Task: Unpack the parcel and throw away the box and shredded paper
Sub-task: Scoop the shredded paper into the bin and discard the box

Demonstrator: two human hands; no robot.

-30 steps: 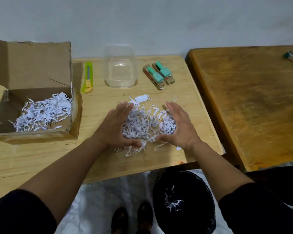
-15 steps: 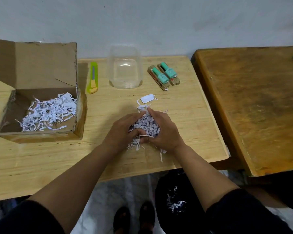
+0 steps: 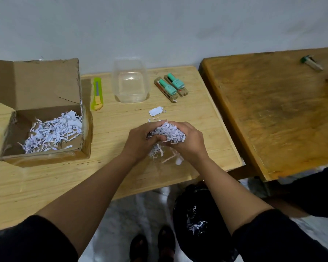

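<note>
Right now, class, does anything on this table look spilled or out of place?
Yes. Stray paper scraps lie loose on the table beyond the bundle of shredded paper both hands grip; more shreds dangle below it.

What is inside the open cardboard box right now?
A loose heap of shredded paper lies in the cardboard box, with bare cardboard floor showing in front. Whether anything sits beneath the shreds cannot be seen.

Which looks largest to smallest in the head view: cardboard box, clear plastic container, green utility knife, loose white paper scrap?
1. cardboard box
2. clear plastic container
3. green utility knife
4. loose white paper scrap
None look alike in size.
</note>
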